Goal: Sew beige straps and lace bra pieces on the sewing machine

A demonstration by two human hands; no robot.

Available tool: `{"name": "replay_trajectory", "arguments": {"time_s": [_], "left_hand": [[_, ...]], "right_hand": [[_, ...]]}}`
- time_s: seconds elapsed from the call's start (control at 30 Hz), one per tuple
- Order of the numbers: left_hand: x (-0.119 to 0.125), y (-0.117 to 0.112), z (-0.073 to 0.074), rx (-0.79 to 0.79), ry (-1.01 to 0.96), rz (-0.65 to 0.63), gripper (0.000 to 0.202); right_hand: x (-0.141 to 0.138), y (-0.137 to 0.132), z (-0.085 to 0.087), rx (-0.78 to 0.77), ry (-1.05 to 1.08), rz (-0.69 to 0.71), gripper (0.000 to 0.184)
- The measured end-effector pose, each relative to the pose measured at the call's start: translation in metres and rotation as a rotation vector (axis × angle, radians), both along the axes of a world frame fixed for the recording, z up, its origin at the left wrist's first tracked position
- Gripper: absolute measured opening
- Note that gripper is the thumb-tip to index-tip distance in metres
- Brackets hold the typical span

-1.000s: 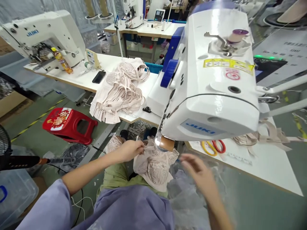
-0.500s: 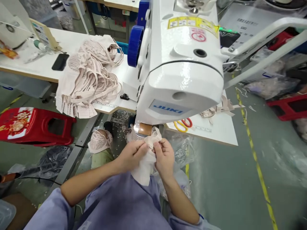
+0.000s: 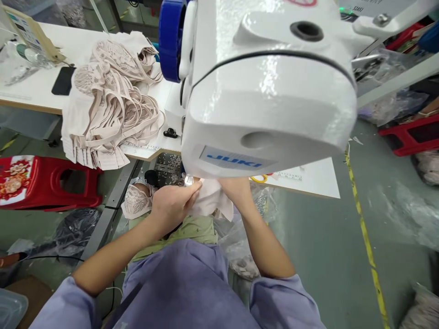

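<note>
Beneath the sewing machine's white head (image 3: 267,123), a pale beige bra (image 3: 213,201) hangs with its plain cloth panel toward me. My left hand (image 3: 174,201) pinches its left edge between thumb and bent fingers, close to a small shiny metal part (image 3: 188,180) of the machine. At the right edge of the cloth is my right hand (image 3: 236,191), its fingers hidden by the machine head. The upper part of the bra is out of sight there too. A lace bra cup (image 3: 136,201) rests by my left knee, left of my left hand.
Stacked beige bras (image 3: 113,105) lie on the left table, beside a black phone (image 3: 62,81). Yellow-handled scissors (image 3: 259,178) lie partly hidden on the right tabletop (image 3: 318,180). A red stool (image 3: 68,183) stands at left; clear plastic bags (image 3: 236,233) hang below the machine.
Both hands have moved up and forward with the bra, under the machine head, and spread apart. My view has come closer to the machine, so its head hides the right fingers.
</note>
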State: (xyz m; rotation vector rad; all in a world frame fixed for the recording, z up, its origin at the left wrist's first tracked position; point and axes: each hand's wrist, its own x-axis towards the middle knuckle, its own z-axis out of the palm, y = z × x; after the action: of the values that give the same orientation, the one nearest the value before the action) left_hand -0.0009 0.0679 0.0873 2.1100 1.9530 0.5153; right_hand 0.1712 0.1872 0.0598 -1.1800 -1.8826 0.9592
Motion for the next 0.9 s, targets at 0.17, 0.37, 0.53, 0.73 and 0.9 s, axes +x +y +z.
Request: {"name": "replay_trajectory", "arguments": {"time_s": [0.17, 0.37, 0.53, 0.73, 0.9], "left_hand": [[-0.002, 0.004, 0.002, 0.014, 0.050, 0.015, 0.045], [-0.003, 0.006, 0.004, -0.011, 0.058, 0.017, 0.047], [-0.003, 0.006, 0.004, 0.015, 0.075, 0.000, 0.047], [-0.002, 0.006, 0.004, 0.193, 0.130, -0.052, 0.035], [-0.004, 0.006, 0.006, 0.247, 0.171, -0.070, 0.031]], "right_hand": [[-0.003, 0.011, -0.006, 0.041, -0.062, 0.026, 0.015], [-0.005, 0.012, -0.004, 0.079, -0.050, 0.076, 0.016], [-0.005, 0.011, -0.001, 0.109, -0.049, 0.086, 0.017], [-0.003, 0.011, -0.016, 0.196, -0.020, 0.063, 0.026], [-0.003, 0.016, -0.024, 0.291, -0.103, 0.132, 0.030]]}}
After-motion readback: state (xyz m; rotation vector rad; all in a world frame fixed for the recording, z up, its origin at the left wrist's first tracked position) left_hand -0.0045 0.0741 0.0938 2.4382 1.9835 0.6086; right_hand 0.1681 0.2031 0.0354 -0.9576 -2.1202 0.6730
